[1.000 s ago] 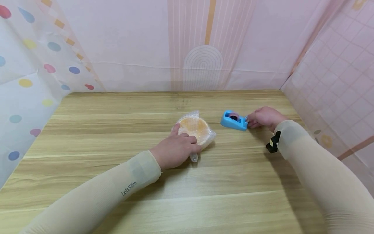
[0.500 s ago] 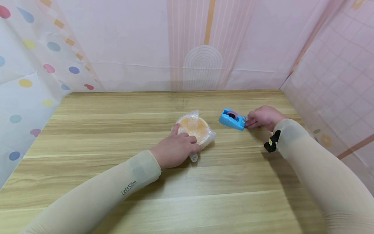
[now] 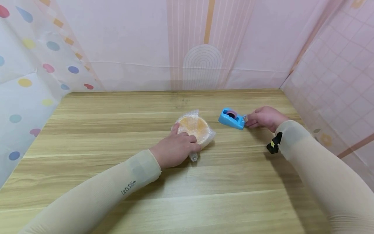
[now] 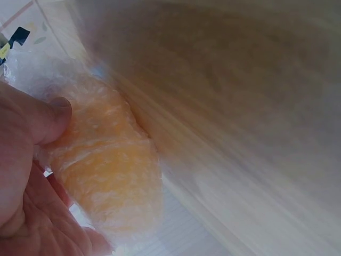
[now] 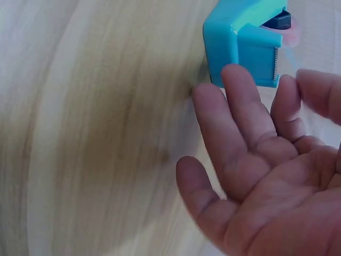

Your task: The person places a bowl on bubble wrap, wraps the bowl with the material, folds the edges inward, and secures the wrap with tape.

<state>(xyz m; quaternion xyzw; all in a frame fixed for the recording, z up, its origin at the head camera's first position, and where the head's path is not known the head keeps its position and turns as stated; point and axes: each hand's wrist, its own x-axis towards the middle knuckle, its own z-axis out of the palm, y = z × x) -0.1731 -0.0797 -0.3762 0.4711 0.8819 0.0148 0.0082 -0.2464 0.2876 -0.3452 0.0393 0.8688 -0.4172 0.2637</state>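
Observation:
A round orange-yellow thing in bubble wrap lies on the table near the middle. My left hand grips its near left side. In the left wrist view, the thumb presses on the bubble wrap while fingers curl under it. To the right sits a blue tape dispenser with a pinkish roll. My right hand is at its cutter end. In the right wrist view, thumb and forefinger meet beside the toothed cutter, pinching the clear tape's end; the other fingers extend loosely.
The wood-grain table extends under both arms. Patterned cloth hangs behind it and along both sides. A black wrist camera is strapped at the right sleeve.
The tape dispenser has shifted slightly left and turned a little since one second ago. My left hand and the wrapped thing have stayed in place; the right hand has hardly moved.

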